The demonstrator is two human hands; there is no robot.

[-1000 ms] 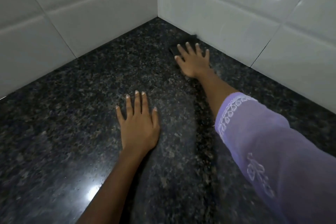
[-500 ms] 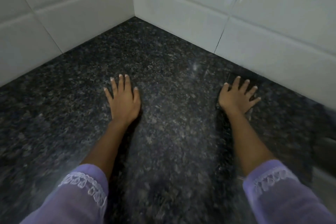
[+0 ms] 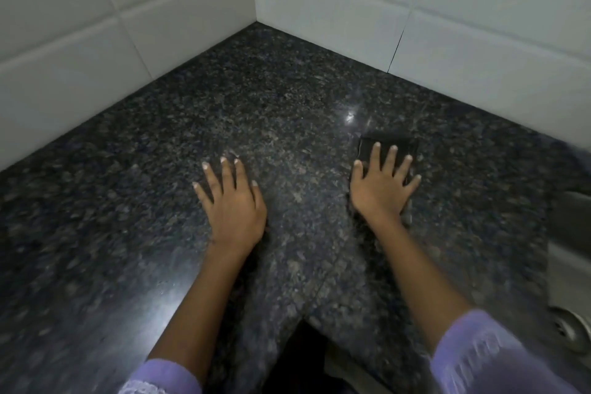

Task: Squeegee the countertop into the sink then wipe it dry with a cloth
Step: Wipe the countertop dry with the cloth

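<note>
A dark speckled granite countertop [image 3: 287,112] fills a tiled corner. My right hand [image 3: 382,189] lies flat, fingers spread, pressing a dark folded cloth [image 3: 399,145] onto the stone; the cloth shows past the fingertips and is mostly hidden under the palm. My left hand [image 3: 232,205] rests flat on the bare counter to the left, fingers apart, holding nothing. The steel sink [image 3: 572,253] shows at the right edge, with its drain near the lower right. No squeegee is in view.
White glossy wall tiles [image 3: 447,19] close off the counter at the back left and back right, meeting in a corner. The counter's front edge notches inward at the bottom middle, with a dark gap [image 3: 300,358] below it.
My right hand has drawn the cloth back from the wall corner toward me and to the right. My left hand has stayed flat on the counter.
</note>
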